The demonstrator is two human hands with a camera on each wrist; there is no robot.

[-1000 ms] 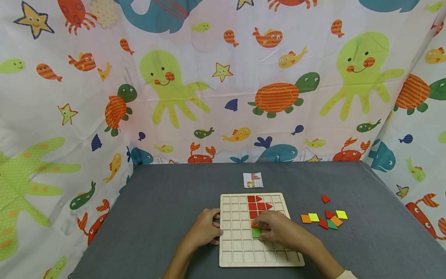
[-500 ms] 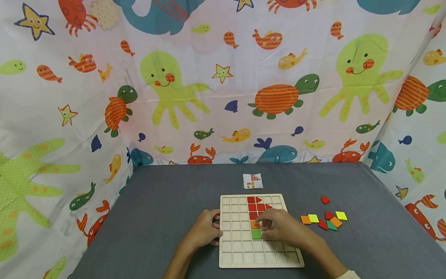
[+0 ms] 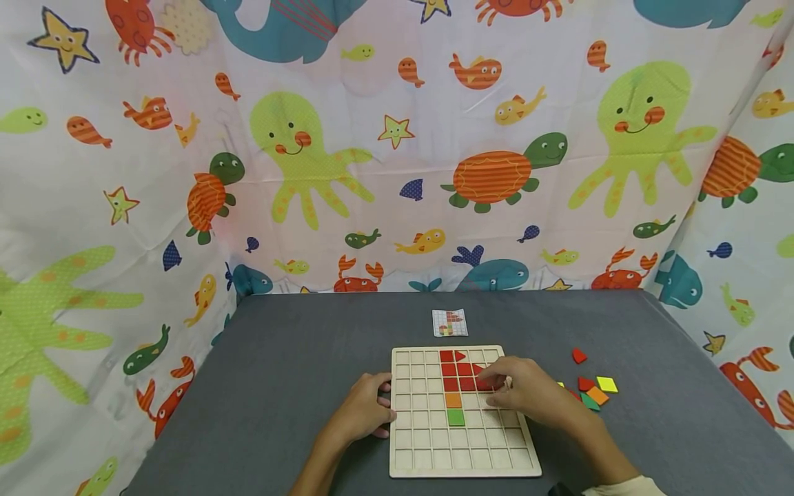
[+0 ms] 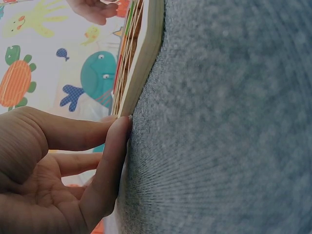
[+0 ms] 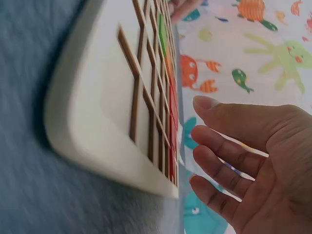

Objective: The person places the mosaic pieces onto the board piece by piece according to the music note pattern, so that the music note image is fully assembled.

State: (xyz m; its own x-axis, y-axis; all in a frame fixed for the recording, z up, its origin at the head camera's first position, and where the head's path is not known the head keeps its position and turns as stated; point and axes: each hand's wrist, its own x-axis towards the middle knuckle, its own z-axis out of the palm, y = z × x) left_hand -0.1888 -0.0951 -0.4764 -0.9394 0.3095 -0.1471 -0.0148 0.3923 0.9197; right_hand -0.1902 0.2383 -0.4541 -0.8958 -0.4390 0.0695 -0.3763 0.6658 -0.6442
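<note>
- Board (image 3: 423, 437) on grey table (image 3: 248, 427), edge pinched by left hand (image 3: 364, 406)
- Right hand (image 3: 530, 389) empty, loosely parted, near red tiles (image 3: 464, 369) in board
- Possible trouble: red tiles nudged crooked by low-brushing right hand

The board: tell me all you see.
Flat, pale board, wood-like, with rounded corners and a grid of recessed cells. It lies on the grey table. Red tiles, one orange tile and one green tile sit in it. The left hand touches its left edge; the right hand hangs over its right side, hiding part.
</note>
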